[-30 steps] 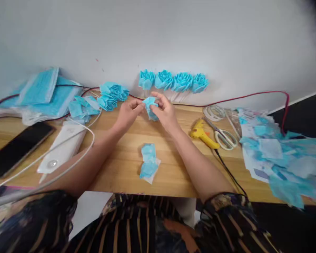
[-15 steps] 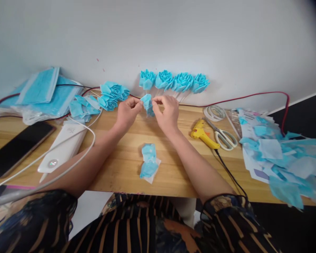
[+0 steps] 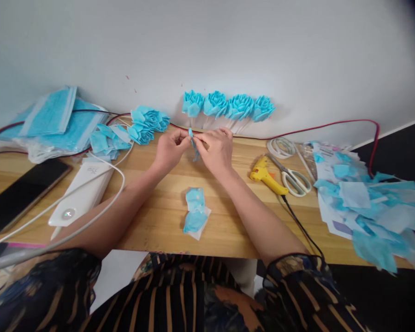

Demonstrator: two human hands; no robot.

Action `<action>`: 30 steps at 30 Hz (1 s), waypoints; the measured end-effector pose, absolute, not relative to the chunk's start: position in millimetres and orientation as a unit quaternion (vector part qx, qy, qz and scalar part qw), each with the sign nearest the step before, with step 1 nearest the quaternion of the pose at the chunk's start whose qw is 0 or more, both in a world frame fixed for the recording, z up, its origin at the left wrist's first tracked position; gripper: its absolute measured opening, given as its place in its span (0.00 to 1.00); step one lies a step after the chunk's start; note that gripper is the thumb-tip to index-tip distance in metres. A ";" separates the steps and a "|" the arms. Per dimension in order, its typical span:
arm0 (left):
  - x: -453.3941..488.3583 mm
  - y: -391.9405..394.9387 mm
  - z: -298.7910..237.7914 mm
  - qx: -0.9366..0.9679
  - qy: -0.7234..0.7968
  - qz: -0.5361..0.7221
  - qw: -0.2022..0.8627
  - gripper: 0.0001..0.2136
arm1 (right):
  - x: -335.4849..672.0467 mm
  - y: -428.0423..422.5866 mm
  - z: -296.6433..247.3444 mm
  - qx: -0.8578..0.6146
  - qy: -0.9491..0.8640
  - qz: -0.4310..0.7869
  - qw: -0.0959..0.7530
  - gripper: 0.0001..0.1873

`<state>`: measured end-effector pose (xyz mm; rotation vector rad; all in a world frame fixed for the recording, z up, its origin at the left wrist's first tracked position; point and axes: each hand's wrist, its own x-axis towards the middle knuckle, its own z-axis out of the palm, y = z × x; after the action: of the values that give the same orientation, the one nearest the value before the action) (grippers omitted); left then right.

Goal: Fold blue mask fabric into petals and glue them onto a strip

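Between my fingertips, over the back of the wooden table, is a small blue fabric petal (image 3: 191,133), pinched narrow and mostly covered by my fingers. My left hand (image 3: 172,150) grips it from the left with thumb and index finger. From the right, my right hand (image 3: 215,150) pinches it the same way, the two hands nearly touching. Nearer to me lie a couple of loose blue fabric pieces (image 3: 195,211) with a white edge. Behind my hands, blue fabric roses (image 3: 216,105) on pale stems lean against the wall.
To the left are finished roses (image 3: 147,124), cut pieces (image 3: 109,138), face masks (image 3: 51,117), a phone (image 3: 27,193) and a white device (image 3: 83,189) with a looping cable. A yellow glue gun (image 3: 267,176), scissors (image 3: 293,180) and a scrap pile (image 3: 373,198) lie right.
My hands have come closer together. The petal, spread wider before, is now squeezed into a narrow strip between my fingers.
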<state>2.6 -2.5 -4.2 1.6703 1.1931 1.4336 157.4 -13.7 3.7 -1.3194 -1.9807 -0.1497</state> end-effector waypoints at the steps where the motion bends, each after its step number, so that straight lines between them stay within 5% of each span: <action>1: 2.8 -2.6 -4.5 0.636 0.450 0.544 0.314 0.07 | 157.2 -13.3 3.1 -0.514 -0.769 -0.053 0.376 0.12; 19: 2.2 -3.2 -1.2 0.640 0.426 0.544 0.337 0.08 | 158.2 -9.2 1.4 -0.494 -0.656 0.255 0.510 0.11; 30: -2.3 2.7 -5.8 0.587 0.414 0.554 0.421 0.10 | 173.8 11.0 -11.9 -0.440 -0.577 0.390 0.567 0.23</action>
<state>-2.3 2.7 -5.8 1.4707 1.0380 1.3870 173.8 11.0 -11.9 -1.0338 -1.3574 0.9162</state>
